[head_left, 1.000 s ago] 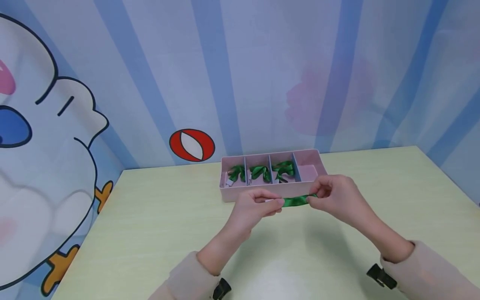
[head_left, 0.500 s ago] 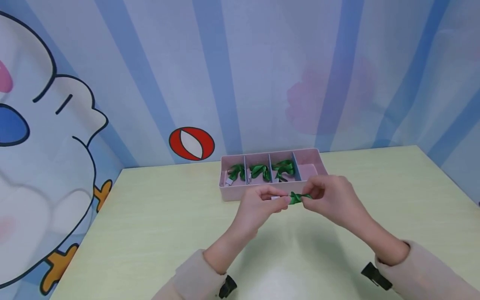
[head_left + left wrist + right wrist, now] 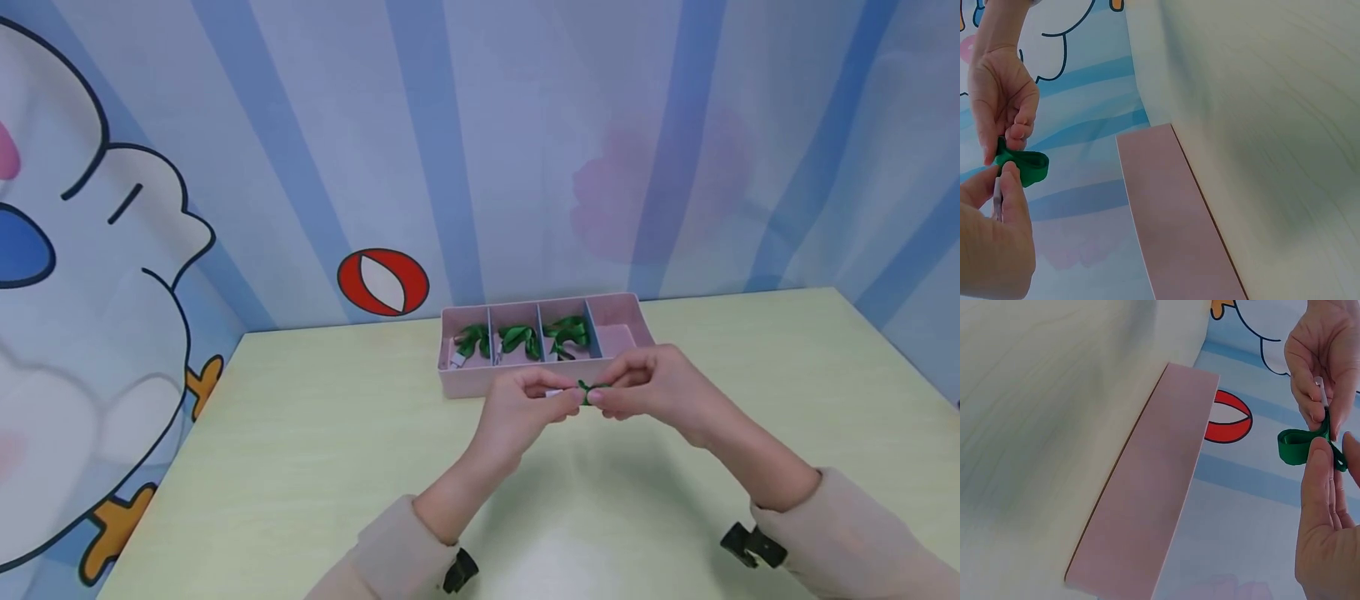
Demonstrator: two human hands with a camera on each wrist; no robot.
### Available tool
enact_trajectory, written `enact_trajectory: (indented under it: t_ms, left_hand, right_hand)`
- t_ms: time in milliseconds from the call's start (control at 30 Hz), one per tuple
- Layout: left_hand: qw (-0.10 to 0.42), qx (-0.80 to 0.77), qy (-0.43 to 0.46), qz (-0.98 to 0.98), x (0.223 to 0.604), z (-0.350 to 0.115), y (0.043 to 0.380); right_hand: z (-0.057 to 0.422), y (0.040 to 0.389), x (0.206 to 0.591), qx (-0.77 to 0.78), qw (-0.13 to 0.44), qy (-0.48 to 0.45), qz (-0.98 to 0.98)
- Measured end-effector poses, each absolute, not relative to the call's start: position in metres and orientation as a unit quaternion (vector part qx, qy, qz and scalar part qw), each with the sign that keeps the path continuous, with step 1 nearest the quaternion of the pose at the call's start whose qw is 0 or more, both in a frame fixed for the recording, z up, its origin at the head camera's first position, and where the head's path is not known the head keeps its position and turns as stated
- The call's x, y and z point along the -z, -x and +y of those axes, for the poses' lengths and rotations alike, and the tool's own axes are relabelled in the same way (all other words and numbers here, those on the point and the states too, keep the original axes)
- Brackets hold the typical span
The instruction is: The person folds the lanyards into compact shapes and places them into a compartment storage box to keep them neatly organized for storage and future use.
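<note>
Just in front of the pink box, my left hand [image 3: 517,408] and right hand [image 3: 660,387] meet fingertip to fingertip over a green satin ribbon [image 3: 584,392]. The left thumb and fingers pinch it together with a thin white piece [image 3: 1320,391], whose kind I cannot tell. From the other side the right thumb and fingers pinch the same ribbon. Both wrist views show it folded into a loop, with the green loop [image 3: 1036,166] sticking out past the fingertips. In the head view the fingers cover most of it.
A pink divided box [image 3: 480,385] stands at the table's back edge. Three of its compartments each hold green ribbon, one a ribbon [image 3: 472,340] with a white end; the right compartment [image 3: 618,332] shows a bare floor. A printed blue curtain [image 3: 517,150] hangs behind the table [image 3: 322,458].
The ribbon was stretched flat between the hands; now it is bunched and folded. My right hand has moved left toward the left hand, which shifted slightly right.
</note>
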State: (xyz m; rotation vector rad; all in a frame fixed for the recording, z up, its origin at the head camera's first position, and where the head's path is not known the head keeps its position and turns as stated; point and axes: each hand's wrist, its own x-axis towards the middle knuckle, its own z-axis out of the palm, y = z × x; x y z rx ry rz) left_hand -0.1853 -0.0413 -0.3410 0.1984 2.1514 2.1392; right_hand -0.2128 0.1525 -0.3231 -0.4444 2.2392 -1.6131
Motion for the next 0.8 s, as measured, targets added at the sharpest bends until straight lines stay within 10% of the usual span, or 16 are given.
enact_trajectory:
  t_ms: [467,800]
  left_hand:
    - [0.054,-0.712,-0.065,0.697,0.343,-0.043,0.187]
    - [0.054,-0.712,-0.062,0.697,0.340,-0.046,0.185]
  right_hand:
    - [0.155,0.217,0.328,0.619,0.195,0.178,0.740]
    - [0.135,0.206,0.333,0.555,0.041,0.192,0.808]
